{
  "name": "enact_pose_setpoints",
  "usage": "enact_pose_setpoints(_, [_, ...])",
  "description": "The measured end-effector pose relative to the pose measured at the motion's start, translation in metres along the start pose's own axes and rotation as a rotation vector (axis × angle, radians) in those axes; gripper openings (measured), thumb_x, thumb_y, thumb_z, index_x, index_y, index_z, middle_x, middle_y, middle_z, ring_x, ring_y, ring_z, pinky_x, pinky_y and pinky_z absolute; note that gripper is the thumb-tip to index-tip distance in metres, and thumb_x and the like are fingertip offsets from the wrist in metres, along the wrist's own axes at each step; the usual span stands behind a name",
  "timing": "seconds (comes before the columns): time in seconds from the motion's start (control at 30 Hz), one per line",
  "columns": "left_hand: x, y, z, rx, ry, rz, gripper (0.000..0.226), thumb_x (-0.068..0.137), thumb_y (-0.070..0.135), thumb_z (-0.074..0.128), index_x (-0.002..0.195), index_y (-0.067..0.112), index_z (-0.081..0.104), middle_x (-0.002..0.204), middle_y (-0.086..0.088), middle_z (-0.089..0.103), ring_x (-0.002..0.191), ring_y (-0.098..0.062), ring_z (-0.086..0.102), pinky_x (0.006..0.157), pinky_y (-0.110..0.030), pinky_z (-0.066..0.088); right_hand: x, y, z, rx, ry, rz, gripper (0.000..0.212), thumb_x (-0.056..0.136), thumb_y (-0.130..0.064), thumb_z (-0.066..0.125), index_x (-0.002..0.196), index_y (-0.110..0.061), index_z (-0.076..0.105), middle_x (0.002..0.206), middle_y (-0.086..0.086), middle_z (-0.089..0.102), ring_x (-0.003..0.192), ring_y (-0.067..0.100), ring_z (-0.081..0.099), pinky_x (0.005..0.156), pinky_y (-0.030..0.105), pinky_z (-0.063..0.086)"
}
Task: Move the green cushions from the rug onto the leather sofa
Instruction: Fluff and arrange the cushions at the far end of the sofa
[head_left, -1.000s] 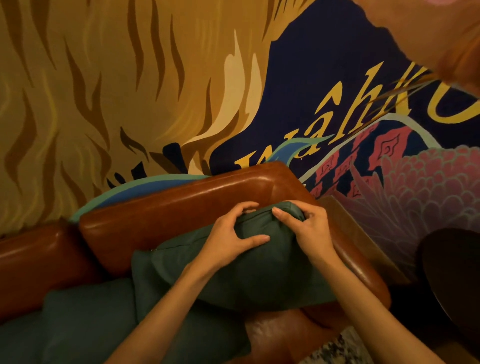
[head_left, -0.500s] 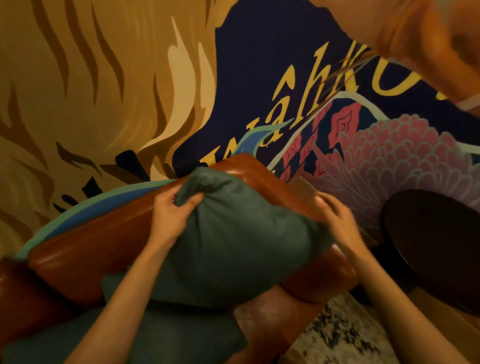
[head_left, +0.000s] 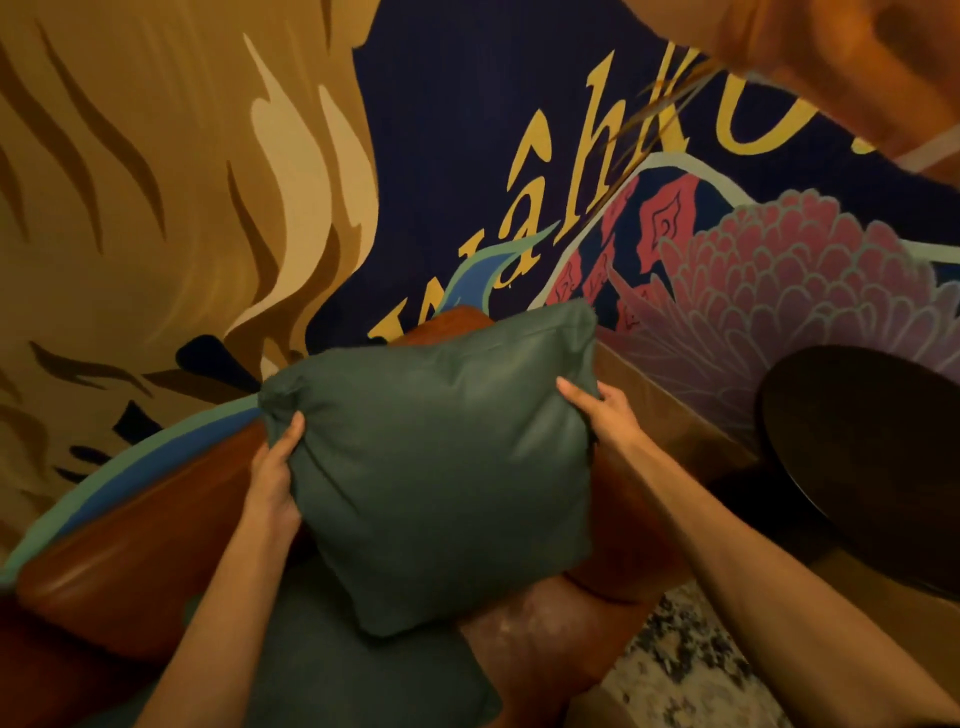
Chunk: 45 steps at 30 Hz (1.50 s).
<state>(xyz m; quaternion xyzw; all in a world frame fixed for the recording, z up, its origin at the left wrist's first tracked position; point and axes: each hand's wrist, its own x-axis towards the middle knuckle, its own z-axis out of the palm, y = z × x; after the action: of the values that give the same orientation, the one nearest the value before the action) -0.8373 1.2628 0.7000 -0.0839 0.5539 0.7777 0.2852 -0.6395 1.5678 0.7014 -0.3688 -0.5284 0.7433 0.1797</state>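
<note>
The green cushion (head_left: 441, 467) stands upright over the leather sofa (head_left: 130, 545), above a second cushion (head_left: 337, 675); the left hand (head_left: 272, 483) and right hand (head_left: 602, 410) each keep a closed grip pinching its side edges; best lowered evenly, bottom edge first, then leaned against the sofa's back.

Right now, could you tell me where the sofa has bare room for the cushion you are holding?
Bare leather shows on the sofa between the lower cushion and the rug. The seat left of it is taken by that cushion. The held cushion, between left hand and right hand, hides the corner.
</note>
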Motion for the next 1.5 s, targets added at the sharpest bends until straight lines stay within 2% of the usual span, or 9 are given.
enact_pose_setpoints(0.2, [0.032, -0.004, -0.016, 0.59, 0.272, -0.012, 0.052, 0.089, 0.017, 0.059, 0.138, 0.029, 0.045, 0.148, -0.005, 0.041, 0.135, -0.027, 0.038, 0.111, -0.048, 0.031, 0.016, 0.008, 0.023, -0.155, 0.113, -0.102, 0.026, 0.07, -0.025, 0.085, 0.089, -0.011, 0.076, 0.087, 0.004, 0.077, 0.083, 0.016, 0.072, 0.076, 0.031, 0.057])
enact_pose_setpoints(0.33, [0.021, -0.028, 0.066, 0.984, 0.108, 0.325, 0.059, 0.085, 0.043, 0.063, 0.14, 0.032, 0.042, 0.154, 0.006, 0.029, 0.141, -0.015, 0.027, 0.115, -0.044, 0.025, 0.03, 0.012, 0.028, -0.187, 0.098, -0.094, 0.026, 0.065, -0.026, 0.088, 0.085, -0.013, 0.077, 0.085, 0.001, 0.078, 0.082, 0.016, 0.073, 0.075, 0.031, 0.058])
enact_pose_setpoints(0.47, [0.02, -0.036, 0.162, 0.87, -0.209, 0.332, 0.067, 0.075, 0.058, 0.069, 0.133, 0.032, 0.048, 0.129, 0.015, 0.052, 0.115, 0.001, 0.049, 0.099, -0.021, 0.038, 0.036, 0.016, 0.045, -0.314, 0.041, -0.103, 0.03, 0.06, -0.034, 0.089, 0.078, -0.013, 0.077, 0.078, 0.0, 0.077, 0.075, 0.016, 0.073, 0.067, 0.033, 0.057])
enact_pose_setpoints(0.67, [0.05, -0.047, 0.168, 0.833, -0.076, 0.326, 0.041, 0.075, 0.056, 0.067, 0.079, 0.016, 0.069, 0.079, -0.005, 0.072, 0.077, -0.017, 0.067, 0.081, -0.048, 0.054, 0.034, 0.011, 0.031, -0.453, -0.064, -0.11, 0.04, 0.067, -0.049, 0.081, 0.098, -0.024, 0.076, 0.088, -0.016, 0.073, 0.082, 0.0, 0.068, 0.077, 0.027, 0.056])
enact_pose_setpoints(0.9, [0.055, -0.05, 0.123, 0.488, 0.03, 0.178, 0.029, 0.084, 0.035, 0.069, 0.092, 0.008, 0.071, 0.09, -0.005, 0.073, 0.086, -0.018, 0.069, 0.084, -0.035, 0.056, 0.016, 0.043, -0.113, -0.82, 0.05, 0.222, 0.109, 0.051, -0.095, 0.046, 0.13, -0.022, 0.06, 0.136, 0.004, 0.059, 0.125, 0.021, 0.053, 0.104, 0.033, 0.039])
enact_pose_setpoints(1.03, [0.06, -0.05, 0.115, 0.373, 0.037, 0.123, 0.027, 0.085, 0.032, 0.069, 0.1, 0.01, 0.071, 0.098, -0.006, 0.073, 0.095, -0.02, 0.07, 0.088, -0.036, 0.055, 0.004, 0.081, -0.135, -0.468, 0.168, 0.337, 0.059, 0.07, -0.054, 0.073, 0.117, -0.018, 0.065, 0.127, 0.01, 0.063, 0.11, 0.024, 0.061, 0.092, 0.043, 0.053])
enact_pose_setpoints(1.13, [0.067, -0.045, 0.114, 0.369, 0.001, 0.13, 0.024, 0.084, 0.033, 0.069, 0.097, 0.013, 0.072, 0.098, -0.005, 0.073, 0.095, -0.02, 0.069, 0.085, -0.033, 0.056, 0.004, 0.087, -0.135, -0.632, 0.295, 0.176, 0.033, 0.078, -0.036, 0.076, 0.097, -0.011, 0.067, 0.097, 0.011, 0.071, 0.089, 0.022, 0.065, 0.08, 0.039, 0.053])
enact_pose_setpoints(1.37, [0.102, -0.064, 0.112, 0.503, -0.061, 0.06, 0.017, 0.083, 0.041, 0.068, 0.087, 0.025, 0.072, 0.098, -0.001, 0.073, 0.097, -0.018, 0.067, 0.095, -0.04, 0.052, -0.002, 0.081, -0.147, -0.64, 0.404, 0.119, 0.03, 0.079, -0.031, 0.076, 0.072, -0.004, 0.065, 0.066, 0.008, 0.062, 0.061, 0.019, 0.056, 0.063, 0.038, 0.045])
enact_pose_setpoints(1.5, [0.123, -0.1, 0.101, 0.609, -0.04, -0.037, 0.046, 0.065, 0.065, 0.072, 0.094, 0.029, 0.072, 0.101, 0.002, 0.073, 0.098, -0.018, 0.068, 0.094, -0.043, 0.053, -0.006, 0.101, -0.146, -0.555, 0.448, 0.257, 0.025, 0.081, -0.028, 0.076, 0.069, -0.01, 0.063, 0.069, 0.011, 0.065, 0.066, 0.026, 0.062, 0.063, 0.043, 0.052])
